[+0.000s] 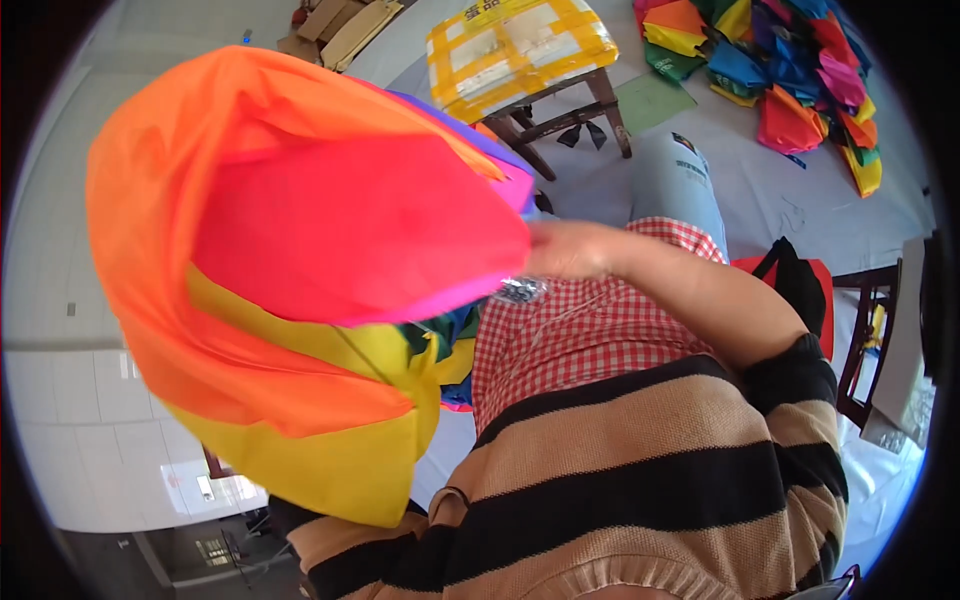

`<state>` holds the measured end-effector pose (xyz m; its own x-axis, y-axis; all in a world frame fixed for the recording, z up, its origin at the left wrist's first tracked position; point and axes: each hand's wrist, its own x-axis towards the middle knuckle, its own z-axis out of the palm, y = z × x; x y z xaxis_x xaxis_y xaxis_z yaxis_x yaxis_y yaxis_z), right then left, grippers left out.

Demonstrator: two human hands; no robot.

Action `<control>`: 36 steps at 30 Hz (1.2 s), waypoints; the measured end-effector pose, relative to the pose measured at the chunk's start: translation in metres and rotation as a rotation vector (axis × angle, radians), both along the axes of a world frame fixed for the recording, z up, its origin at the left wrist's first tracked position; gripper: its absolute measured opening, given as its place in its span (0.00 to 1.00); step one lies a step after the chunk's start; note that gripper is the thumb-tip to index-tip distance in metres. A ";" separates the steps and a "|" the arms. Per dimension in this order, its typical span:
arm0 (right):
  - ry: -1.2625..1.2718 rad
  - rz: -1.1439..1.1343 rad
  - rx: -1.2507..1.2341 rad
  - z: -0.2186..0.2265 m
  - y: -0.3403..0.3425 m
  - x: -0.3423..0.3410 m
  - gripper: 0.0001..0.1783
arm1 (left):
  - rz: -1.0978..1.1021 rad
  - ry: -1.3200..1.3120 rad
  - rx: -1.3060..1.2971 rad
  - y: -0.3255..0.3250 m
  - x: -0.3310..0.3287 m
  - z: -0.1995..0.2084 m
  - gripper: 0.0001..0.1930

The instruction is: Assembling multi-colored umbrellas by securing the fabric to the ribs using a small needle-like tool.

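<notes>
A large rainbow-coloured cloth (350,225), with orange, red, pink and yellow panels like an umbrella canopy, billows up in front of me on the left. My right hand (572,250) is closed at the red panel's right tip, slightly blurred. Just under that hand is a small shiny silvery piece (520,290), too blurred to name. A thin dark line crosses the yellow panel. My left hand is hidden behind the cloth; only the left sleeve shows at the lower left. Green and blue folds of fabric hang below, beside my checked apron (590,330).
Ahead stands a wooden stool (560,125) bearing a yellow-taped box (525,50). A heap of multicoloured folded cloths (775,75) lies on the floor at the far right. Flattened cardboard (345,30) is at the back. A dark wooden chair (868,340) stands to the right.
</notes>
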<state>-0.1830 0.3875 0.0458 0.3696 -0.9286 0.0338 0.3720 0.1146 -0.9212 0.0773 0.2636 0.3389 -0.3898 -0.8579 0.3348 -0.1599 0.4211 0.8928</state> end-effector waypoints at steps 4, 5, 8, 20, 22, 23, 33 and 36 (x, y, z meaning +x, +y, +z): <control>-0.109 0.435 -0.004 -0.020 0.002 -0.002 0.28 | -0.053 -0.092 -0.011 -0.001 0.006 -0.015 0.15; -0.201 0.533 0.111 -0.029 0.003 -0.010 0.28 | -0.068 -0.109 -0.007 -0.004 0.008 -0.024 0.16; -0.316 0.572 0.204 -0.024 0.004 -0.024 0.28 | -0.117 -0.149 -0.003 -0.018 0.010 -0.049 0.16; 0.029 -0.297 -0.174 0.032 0.002 -0.095 0.18 | -0.361 -0.161 -0.154 0.022 -0.079 -0.164 0.22; -0.133 -0.170 0.035 0.035 0.002 -0.100 0.19 | -0.265 -0.327 -0.192 0.054 -0.108 -0.210 0.24; -0.111 -0.156 0.039 0.031 0.002 -0.096 0.19 | -0.230 -0.333 -0.189 0.069 -0.122 -0.232 0.22; -0.564 -0.386 0.121 0.090 0.043 -0.122 0.29 | 0.608 0.261 -0.400 -0.021 -0.039 -0.246 0.07; -0.238 -0.393 -0.158 0.126 0.065 -0.130 0.28 | 0.265 0.313 -0.208 0.012 -0.083 -0.247 0.13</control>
<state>-0.3127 0.4522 0.1720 -0.0428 -0.9729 0.2270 0.5615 -0.2114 -0.8000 -0.0055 0.2756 0.0922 -0.0187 -0.8166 0.5769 -0.0224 0.5772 0.8163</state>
